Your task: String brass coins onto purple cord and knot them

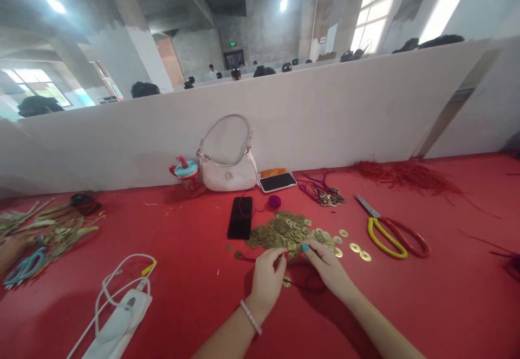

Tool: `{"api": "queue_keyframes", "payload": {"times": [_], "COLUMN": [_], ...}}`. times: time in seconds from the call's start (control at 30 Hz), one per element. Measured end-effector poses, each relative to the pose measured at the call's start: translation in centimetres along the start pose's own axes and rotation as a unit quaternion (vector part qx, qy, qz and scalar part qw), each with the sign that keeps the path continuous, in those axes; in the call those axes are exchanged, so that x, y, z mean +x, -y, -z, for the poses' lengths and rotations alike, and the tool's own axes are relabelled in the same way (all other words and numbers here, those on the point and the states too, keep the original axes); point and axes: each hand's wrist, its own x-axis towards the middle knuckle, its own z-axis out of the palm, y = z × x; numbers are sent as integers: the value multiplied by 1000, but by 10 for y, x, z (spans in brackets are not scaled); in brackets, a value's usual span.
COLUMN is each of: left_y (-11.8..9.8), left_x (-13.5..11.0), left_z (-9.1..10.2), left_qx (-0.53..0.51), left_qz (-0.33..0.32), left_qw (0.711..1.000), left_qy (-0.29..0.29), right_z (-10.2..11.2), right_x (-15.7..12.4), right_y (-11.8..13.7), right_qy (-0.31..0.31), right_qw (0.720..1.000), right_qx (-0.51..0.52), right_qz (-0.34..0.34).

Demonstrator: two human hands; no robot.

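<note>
My left hand (268,278), with a pale bead bracelet on its wrist, pinches a thin purple cord (247,259). One end of that cord trails left to a brass coin (238,254) with a hole in its middle. Facing it, my right hand (329,267) has its fingertips closed on the cord just in front of the coin pile (284,229). Its thumbnail is blue-green. Beneath the hands, another holed coin (286,281) lies beside a loop of dark cord. What exactly lies between my right fingertips is partly hidden.
Scissors (388,234) lie right of the coins, near red strands (406,175). Behind are a purple yarn ball (274,201), corded coins (329,196), phones (240,218), a handbag (229,176) and a cup (187,172). A power strip (122,321) lies left; another person's hand (10,253) is farther left.
</note>
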Motion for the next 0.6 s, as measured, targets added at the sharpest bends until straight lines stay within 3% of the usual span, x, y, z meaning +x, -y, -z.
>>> {"api": "queue_keyframes", "payload": {"times": [0.6], "left_y": [0], "left_x": [-2], "left_z": [0], "left_qx": [36], "left_qz": [-46], "left_qw": [998], "left_qy": [25], "right_z": [-5], "right_x": [-2], "right_y": [1], "right_qy": [57], "right_qw": [998], "right_qx": [23], "right_qz": [13]}}
